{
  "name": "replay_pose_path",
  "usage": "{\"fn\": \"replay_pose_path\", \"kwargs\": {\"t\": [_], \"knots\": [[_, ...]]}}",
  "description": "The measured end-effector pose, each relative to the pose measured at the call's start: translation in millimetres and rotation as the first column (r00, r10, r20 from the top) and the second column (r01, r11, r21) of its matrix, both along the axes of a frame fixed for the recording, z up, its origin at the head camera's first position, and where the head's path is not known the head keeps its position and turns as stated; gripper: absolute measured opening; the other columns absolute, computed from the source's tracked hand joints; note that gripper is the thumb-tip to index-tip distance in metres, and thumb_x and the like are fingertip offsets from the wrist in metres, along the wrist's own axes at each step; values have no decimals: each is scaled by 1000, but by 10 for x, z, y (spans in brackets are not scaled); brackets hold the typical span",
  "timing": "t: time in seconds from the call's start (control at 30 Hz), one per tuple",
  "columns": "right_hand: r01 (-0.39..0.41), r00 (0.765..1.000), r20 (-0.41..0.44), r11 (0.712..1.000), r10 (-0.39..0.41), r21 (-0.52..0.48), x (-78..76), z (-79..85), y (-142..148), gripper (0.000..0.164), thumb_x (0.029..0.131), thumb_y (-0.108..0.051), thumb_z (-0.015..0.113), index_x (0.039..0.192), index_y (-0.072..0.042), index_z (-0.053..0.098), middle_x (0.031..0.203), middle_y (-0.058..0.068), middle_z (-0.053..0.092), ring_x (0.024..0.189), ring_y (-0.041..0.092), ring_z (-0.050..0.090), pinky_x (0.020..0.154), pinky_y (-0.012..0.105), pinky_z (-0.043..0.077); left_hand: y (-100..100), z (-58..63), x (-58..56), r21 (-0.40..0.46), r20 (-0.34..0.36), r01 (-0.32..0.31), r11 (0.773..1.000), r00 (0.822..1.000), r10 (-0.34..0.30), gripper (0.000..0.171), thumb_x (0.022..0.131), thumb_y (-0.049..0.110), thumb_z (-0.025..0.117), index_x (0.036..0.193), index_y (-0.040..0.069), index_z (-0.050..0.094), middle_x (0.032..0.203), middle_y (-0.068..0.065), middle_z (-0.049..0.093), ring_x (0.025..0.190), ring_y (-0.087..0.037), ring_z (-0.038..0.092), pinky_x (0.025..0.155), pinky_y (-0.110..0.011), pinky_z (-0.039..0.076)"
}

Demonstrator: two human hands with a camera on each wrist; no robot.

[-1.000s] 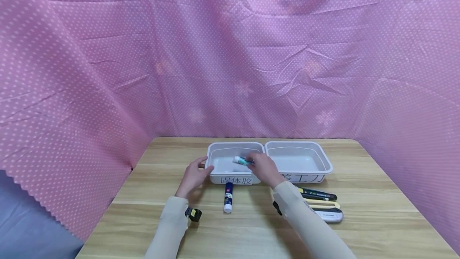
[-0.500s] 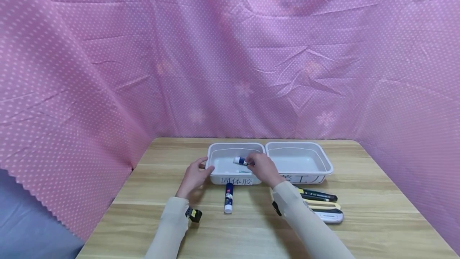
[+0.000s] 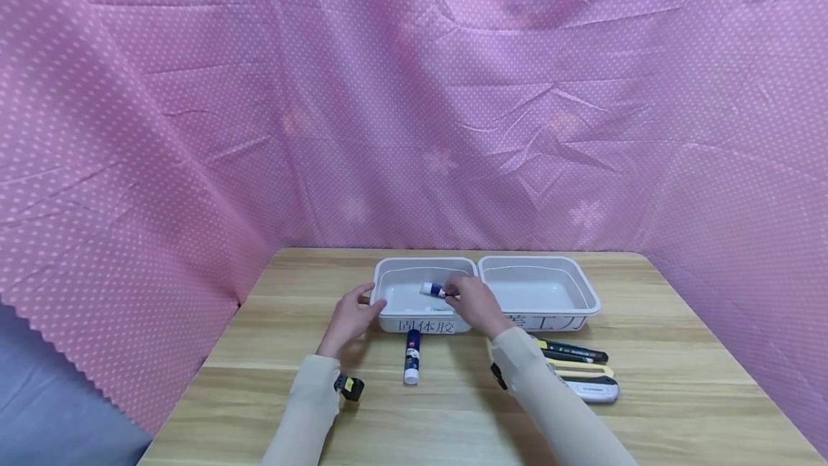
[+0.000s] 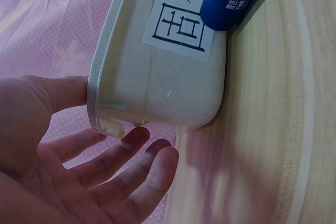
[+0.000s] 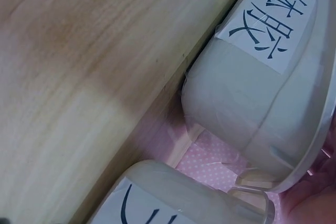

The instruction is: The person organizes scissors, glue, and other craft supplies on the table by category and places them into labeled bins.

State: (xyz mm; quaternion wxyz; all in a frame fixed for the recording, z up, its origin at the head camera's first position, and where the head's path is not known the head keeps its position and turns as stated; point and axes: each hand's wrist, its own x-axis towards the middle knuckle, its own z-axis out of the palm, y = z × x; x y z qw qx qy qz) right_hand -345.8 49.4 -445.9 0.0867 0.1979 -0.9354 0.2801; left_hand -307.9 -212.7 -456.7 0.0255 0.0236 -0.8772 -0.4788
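Observation:
My left hand [image 3: 349,318] holds the near left corner of the left white plastic box [image 3: 423,260], thumb over the rim, the other fingers loosely spread along the outside. Above that box's inside, my right hand [image 3: 475,304] pinches a navy glue stick [image 3: 435,290] by one end, its white end pointing left. A teal glue stick [image 3: 438,309] lies on the box floor, mostly hidden by the front wall. Another navy glue stick [image 3: 412,357] lies on the table against the box's labelled front. The right wrist view shows only part of the right hand [image 5: 310,203], at the edge.
A second white box [image 3: 538,321] with a label stands to the right, side by side with the first. Several utility knives [image 3: 591,388] lie on the wooden table [image 3: 679,380] in front of it, partly behind the right sleeve. A pink dotted curtain [image 3: 453,128] hangs behind.
The teal glue stick has gone from my right hand to the floor of the left box. A navy glue stick now shows in those fingers. My left hand stays at the box corner.

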Motion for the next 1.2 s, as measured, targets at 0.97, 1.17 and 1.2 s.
{"fn": "replay_pose_path", "kwargs": {"t": [0.97, 1.17, 1.2], "knots": [[-60, 996, -72, 994, 53, -96, 281, 127, 7, 18, 97, -15, 70, 115, -12, 73, 111, 5, 74, 102, 21, 71, 92, 38, 60, -1, -33, -20, 6, -32, 10, 1000, 999, -10, 58, 99, 26, 68, 149, 5, 50, 126, -24, 65, 103, -31, 68, 84, -40, 62], [-62, 994, -95, 993, 53, -101, 442, 142, -6, 19, 96, -18, 72, 115, -14, 71, 113, 4, 72, 105, 23, 70, 92, 41, 59, -7, -20, -12, 3, -31, 11, 1000, 999, -11, 58, 99, 26, 68, 150, 5, 49, 127, -24, 65, 104, -32, 68, 85, -41, 62], [-68, 993, -102, 992, 57, -103, 467, 143, -13, 20, 96, -18, 72, 115, -13, 71, 113, 5, 72, 105, 23, 70, 92, 41, 59, -8, -14, -10, 3, -28, 10, 1000, 1000, -10, 58, 99, 27, 67, 150, 5, 49, 128, -24, 65, 105, -32, 68, 85, -42, 62]]}}
